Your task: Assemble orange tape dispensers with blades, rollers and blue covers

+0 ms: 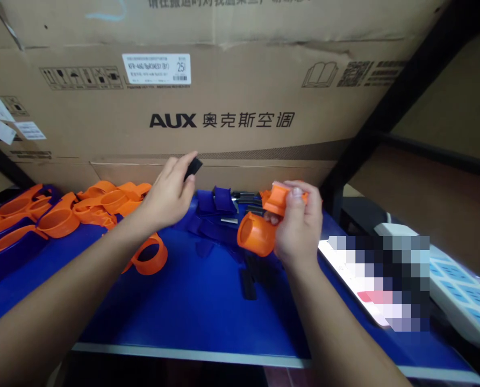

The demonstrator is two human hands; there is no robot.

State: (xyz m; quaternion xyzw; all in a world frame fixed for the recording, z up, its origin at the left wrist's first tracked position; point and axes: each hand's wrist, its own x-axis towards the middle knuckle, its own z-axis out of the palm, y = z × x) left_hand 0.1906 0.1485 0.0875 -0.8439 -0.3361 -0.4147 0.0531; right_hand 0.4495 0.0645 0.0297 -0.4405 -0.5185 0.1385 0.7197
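Observation:
Between the thumb and fingers of my left hand (170, 192) is a small flat black piece (193, 167), raised above the table. My right hand (302, 223) grips an orange plastic part (278, 198) with a flared end. A second orange piece, a short cup-like tube (257, 234), sits against the same fingers; I cannot tell whether the two are joined. Beneath and between the hands lie dark blue curved parts (215, 200) and thin black strips (245, 199). More flat black pieces (248, 284) rest on the table below my right hand.
Orange ring-shaped parts (58, 217) are heaped on the left of the blue table (175, 317), one ring (150, 255) nearer the middle. A large cardboard box (240, 70) stands behind. On the right are a lit, partly blurred screen (344, 274), a power strip (461, 290) and a black frame (369, 113).

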